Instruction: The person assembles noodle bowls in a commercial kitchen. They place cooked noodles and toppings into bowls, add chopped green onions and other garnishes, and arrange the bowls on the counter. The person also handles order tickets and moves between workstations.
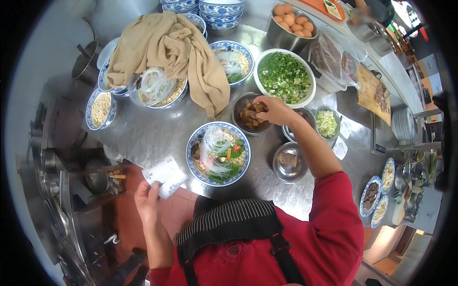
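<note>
My right hand (275,111) reaches into a small steel bowl (237,123), its fingers closed on brown cooked meat pieces (250,116). Between the thumb and fingers of my left hand (148,199) are paper slips (164,174), held out over the counter's front edge. Just in front of me stands a blue-and-white bowl (190,169) with clear noodles (214,143), green leaves (224,172) and a few bits of red and orange. Another steel bowl (286,175), nearer me, has a lump of brown meat (288,159) in it.
Chopped scallions fill a white basin (312,90); a small bowl of pale green pieces (326,124) is beside it. Behind are a pot of eggs (295,23) and stacked bowls (222,19). A tan cloth (167,47) drapes over filled bowls at left. A cutting board (374,93) lies right.
</note>
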### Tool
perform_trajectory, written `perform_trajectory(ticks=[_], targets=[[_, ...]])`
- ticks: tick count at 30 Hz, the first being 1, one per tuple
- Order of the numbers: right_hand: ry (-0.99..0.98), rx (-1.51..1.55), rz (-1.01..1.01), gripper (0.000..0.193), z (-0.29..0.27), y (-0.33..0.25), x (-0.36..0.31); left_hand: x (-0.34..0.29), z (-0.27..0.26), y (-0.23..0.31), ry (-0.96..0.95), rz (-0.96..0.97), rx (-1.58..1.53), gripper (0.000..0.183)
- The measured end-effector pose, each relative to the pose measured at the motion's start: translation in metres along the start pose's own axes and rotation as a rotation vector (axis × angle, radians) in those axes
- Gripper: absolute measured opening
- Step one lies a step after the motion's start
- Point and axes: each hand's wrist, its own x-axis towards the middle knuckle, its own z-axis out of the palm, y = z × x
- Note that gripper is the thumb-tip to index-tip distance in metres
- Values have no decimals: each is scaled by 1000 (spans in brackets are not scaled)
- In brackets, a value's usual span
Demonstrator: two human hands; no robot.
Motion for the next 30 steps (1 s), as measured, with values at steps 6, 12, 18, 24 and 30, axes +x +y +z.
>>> perform_trajectory(ticks=[6, 12, 18, 24, 30], targets=[[15, 5, 49, 28, 12, 16, 6, -4, -9, -10, -5, 6, -55, 15], [27, 149, 141, 22, 3, 8, 6, -1, -9, -9, -45, 17, -95, 15], [119, 3, -83, 22, 15, -3, 13, 2, -3, -6, -50, 6, -70, 14], [195, -330, -178, 17, 61, -10, 22, 2, -1, -6, -45, -1, -78, 14], [225, -73, -123, 15, 14, -20, 6, 4, -4, -6, -4, 2, -40, 15]])
